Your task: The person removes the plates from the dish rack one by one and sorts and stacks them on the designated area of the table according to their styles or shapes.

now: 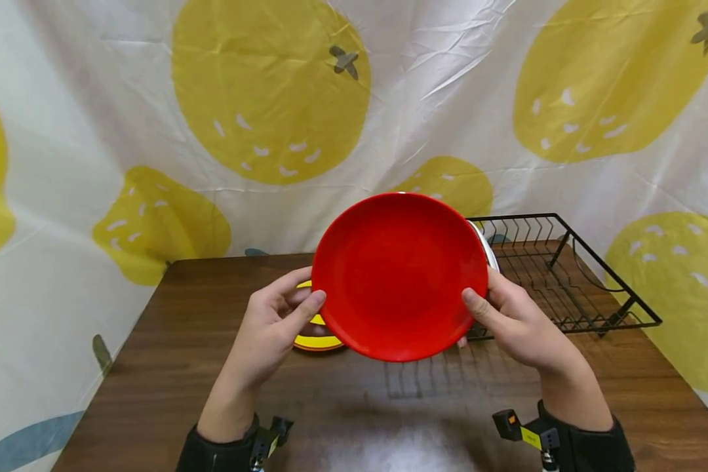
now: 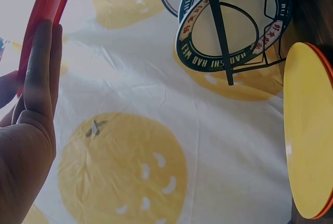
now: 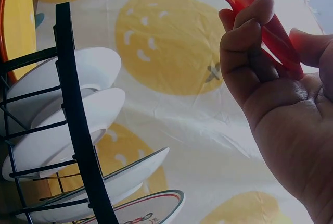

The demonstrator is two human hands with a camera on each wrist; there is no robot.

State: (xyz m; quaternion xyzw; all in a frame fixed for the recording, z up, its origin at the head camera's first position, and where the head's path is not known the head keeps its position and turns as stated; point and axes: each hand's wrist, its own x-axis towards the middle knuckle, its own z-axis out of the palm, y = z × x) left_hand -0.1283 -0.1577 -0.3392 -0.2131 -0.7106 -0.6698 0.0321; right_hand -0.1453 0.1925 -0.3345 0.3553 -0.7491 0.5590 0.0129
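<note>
A round red plate (image 1: 400,276) is held up above the table, its inner face turned toward the head camera. My left hand (image 1: 274,321) grips its left rim, thumb in front and fingers behind. On the opposite rim my right hand (image 1: 522,321) pinches it the same way. In the left wrist view the left hand (image 2: 34,109) shows long fingers along the plate's back. The right wrist view shows the right hand (image 3: 276,88) with fingers bent behind the red plate (image 3: 265,21). Behind it, partly hidden, lies a yellow plate (image 1: 318,341) with an orange-red edge beneath.
A black wire dish rack (image 1: 578,295) stands at the table's back right. White plates (image 3: 73,130) lean in it, some with green lettered rims (image 2: 200,60). A fruit-patterned cloth (image 1: 271,216) hangs behind the brown wooden table (image 1: 171,367).
</note>
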